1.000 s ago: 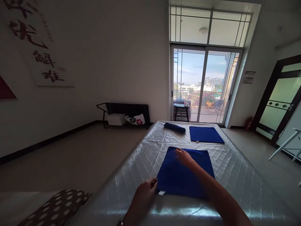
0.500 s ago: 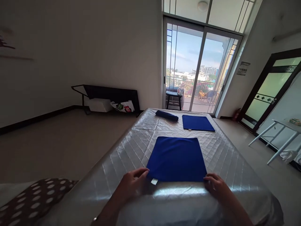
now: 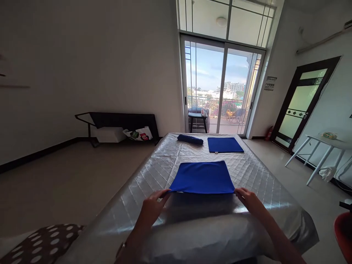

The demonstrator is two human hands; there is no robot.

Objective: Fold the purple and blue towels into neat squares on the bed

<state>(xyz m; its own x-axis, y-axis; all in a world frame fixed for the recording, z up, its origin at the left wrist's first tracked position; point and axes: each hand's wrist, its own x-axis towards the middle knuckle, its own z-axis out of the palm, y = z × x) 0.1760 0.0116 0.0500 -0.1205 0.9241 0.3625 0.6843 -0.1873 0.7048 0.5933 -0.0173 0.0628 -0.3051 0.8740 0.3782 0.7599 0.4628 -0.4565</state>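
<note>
A blue rectangular cloth (image 3: pixel 202 177) lies across a bed with a silver quilted cover (image 3: pixel 145 183). My left hand (image 3: pixel 154 204) pinches the cloth's near left corner, and my right hand (image 3: pixel 246 198) pinches its near right corner. Between them the near edge is lifted off the cover, throwing a shadow beneath, while the far part rests flat. Farther up the bed lie a second flat blue cloth (image 3: pixel 225 145) and a dark blue rolled cloth (image 3: pixel 190 139).
A brown polka-dot fabric (image 3: pixel 44 244) is at the lower left. Against the left wall stands a black bench-like frame (image 3: pixel 123 121) with a white box (image 3: pixel 110 135) under it. To the right is a white table (image 3: pixel 330 141); a red object (image 3: pixel 343 234) shows at the lower right.
Both hands have raised the near edge of the cloth from the cover, and the white tag there is now mostly hidden. The camera view has tilted up and turned slightly right.
</note>
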